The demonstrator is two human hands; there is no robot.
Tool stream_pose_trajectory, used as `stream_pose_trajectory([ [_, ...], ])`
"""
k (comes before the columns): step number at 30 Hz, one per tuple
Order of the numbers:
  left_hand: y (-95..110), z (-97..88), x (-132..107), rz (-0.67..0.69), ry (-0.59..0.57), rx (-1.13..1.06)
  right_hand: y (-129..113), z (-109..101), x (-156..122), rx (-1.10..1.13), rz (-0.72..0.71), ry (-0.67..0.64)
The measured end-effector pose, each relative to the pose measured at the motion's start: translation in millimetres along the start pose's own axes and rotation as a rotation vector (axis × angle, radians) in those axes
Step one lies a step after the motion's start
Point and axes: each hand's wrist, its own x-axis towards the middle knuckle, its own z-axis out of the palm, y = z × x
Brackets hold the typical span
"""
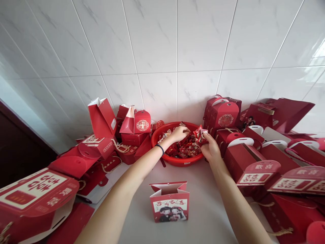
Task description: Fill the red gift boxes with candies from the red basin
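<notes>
Two bare hands are sharing one round red plastic basin (172,160) in the head view, and many small glossy red printed packets (188,150) are filling it. The right hand (209,145) is grasping a few red-and-white wrapped packets (200,135) between thumb and fingers above the basin's right side. Just left of that grip, the left hand (180,133) is hovering over the packets, fingers curled; whether it is holding anything, I cannot tell.

Below and nearer than both hands, a small open-topped red cardboard box (170,213) is standing upright on the pale grey table (203,203); what its mouth is holding is hidden. Its front is showing a cartoon couple under red brush-style characters, the last reading 喜.

Right of the right hand's grip, a red gable-topped cardboard box (241,159) is bearing 歡喜 above a 囍 panel. Behind the grip, near the wall, a red arched-top carton (225,120) is displaying a round gold medallion. Far left of the left hand, a large red printed box (38,189) is lying tilted, also showing 囍.
</notes>
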Motion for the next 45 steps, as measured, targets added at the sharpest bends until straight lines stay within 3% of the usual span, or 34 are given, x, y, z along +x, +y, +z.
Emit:
stream_pose_trajectory([
  [5,-14,26.6,15,-0.043,-0.304,0.213,0,0,1,0.027,-0.027,0.003],
  [10,-14,40.4,18,-0.071,-0.373,0.315,3,2,0,0.016,-0.036,0.004],
  [14,-7,28.4,13,-0.061,-0.299,0.266,2,3,-2,-0.005,-0.036,-0.002],
  [19,7,-4.8,-8,-0.023,-0.014,0.09,-7,11,-13,-0.048,-0.022,-0.07],
  [22,15,-22.6,-30,-0.018,0.117,-0.01,-12,25,-23,-0.071,-0.004,-0.121],
  [26,25,-36.2,-66,-0.016,0.208,-0.127,-19,46,-41,-0.137,-0.012,-0.2],
  [30,38,-44.9,-107,0.027,0.27,-0.43,-29,64,-64,-0.271,-0.013,-0.295],
  [33,47,-53.0,-146,0.036,0.357,-0.587,-42,75,-82,-0.357,0.008,-0.355],
  [36,53,-58.8,-196,0.03,0.396,-0.612,-58,83,-98,-0.452,0.024,-0.435],
  [41,57,-39.5,-262,-0.026,0.153,-0.42,-80,87,-115,-0.622,0.057,-0.663],
  [43,53,-23.1,-268,-0.074,0.185,-0.408,-83,86,-118,-0.648,0.081,-0.743],
  [45,46,-9.0,-262,-0.1,0.298,-0.458,-81,87,-118,-0.67,0.091,-0.794],
])
